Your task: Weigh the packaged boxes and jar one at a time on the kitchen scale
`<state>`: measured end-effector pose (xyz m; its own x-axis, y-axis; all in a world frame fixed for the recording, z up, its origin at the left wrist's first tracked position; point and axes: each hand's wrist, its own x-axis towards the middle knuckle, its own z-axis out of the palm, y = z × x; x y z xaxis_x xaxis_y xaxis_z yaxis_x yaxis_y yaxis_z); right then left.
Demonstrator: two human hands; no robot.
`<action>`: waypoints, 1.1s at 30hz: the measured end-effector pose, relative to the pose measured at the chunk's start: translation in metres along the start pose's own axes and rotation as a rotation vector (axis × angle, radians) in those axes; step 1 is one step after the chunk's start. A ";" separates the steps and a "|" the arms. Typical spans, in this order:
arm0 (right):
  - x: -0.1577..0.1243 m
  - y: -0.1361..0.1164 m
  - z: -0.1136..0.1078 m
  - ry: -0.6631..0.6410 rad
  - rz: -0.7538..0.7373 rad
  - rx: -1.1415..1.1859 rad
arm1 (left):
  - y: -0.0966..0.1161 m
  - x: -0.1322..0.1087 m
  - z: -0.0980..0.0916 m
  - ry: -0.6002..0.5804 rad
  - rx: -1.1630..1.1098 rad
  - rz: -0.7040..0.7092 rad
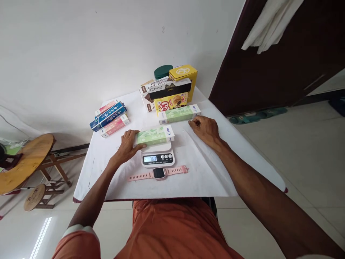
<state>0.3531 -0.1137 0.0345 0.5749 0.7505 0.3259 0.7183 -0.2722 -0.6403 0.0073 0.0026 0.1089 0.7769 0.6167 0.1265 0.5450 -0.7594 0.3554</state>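
Head view: green-and-white carton (155, 135) lying flat, lengthwise L-R, on white kitchen scale (157, 155) at bench centre. Long slim box, pale green leafy print over most of face, white end panel w/ small blue logo at right end. Overhangs scale platform both sides. Scale display lit, reads 363.

Left hand (129, 144) wrapped on carton's left end, fingers over top and near edge, thumb along front; holding it down on scale. Right hand (206, 128) resting palm-down on white bench (205, 172), fingers loosely curled, holding nothing; fingertips just beside right end of second green carton (179, 113), can't tell if touching.

Second carton same look, lies farther back, slightly angled, just in front of stacked snack boxes (168, 93): black-and-white ones, yellow one w/ pastry picture, yellow box (183, 73) and dark green lid (163, 71) at far edge.

Far left: pile of blue and pink toothpaste boxes (110, 118). Near edge: pink smartwatch (159, 173) laid flat, strap open, just in front of scale.
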 end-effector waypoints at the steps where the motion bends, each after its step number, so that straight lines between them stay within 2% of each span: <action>1: 0.000 0.001 0.001 0.003 0.001 0.004 | 0.000 0.000 -0.002 -0.012 0.003 -0.005; 3: 0.001 0.002 0.002 0.009 0.004 0.015 | 0.002 -0.001 -0.008 -0.018 0.007 -0.012; 7: 0.001 0.004 0.003 0.030 0.010 0.048 | 0.007 0.001 -0.013 0.051 0.039 0.009; 12: 0.002 0.001 -0.001 0.047 0.027 0.135 | 0.009 0.009 -0.005 0.033 0.094 0.069; 16: 0.005 -0.003 -0.007 0.070 0.042 0.198 | 0.016 0.020 -0.002 0.045 0.034 0.087; 18: 0.007 -0.004 -0.010 0.097 0.058 0.226 | 0.025 0.034 -0.003 0.085 0.006 0.108; 21: 0.008 -0.005 -0.015 0.166 0.107 0.269 | 0.046 0.068 0.001 0.144 0.036 0.157; 24: 0.007 -0.005 -0.020 0.209 0.167 0.309 | 0.068 0.112 0.014 0.154 0.099 0.171; 27: 0.004 -0.006 -0.023 0.193 0.178 0.343 | 0.083 0.147 0.031 0.117 0.160 0.136; 30: 0.002 -0.009 -0.024 0.147 0.173 0.351 | 0.089 0.162 0.044 0.111 0.225 0.110; 33: 0.001 -0.012 -0.023 0.105 0.215 0.345 | 0.088 0.161 0.049 0.161 0.274 0.112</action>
<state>0.3538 -0.1236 0.0582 0.7470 0.6285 0.2168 0.4141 -0.1848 -0.8913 0.1963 0.0250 0.1150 0.7888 0.5347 0.3032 0.5407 -0.8382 0.0715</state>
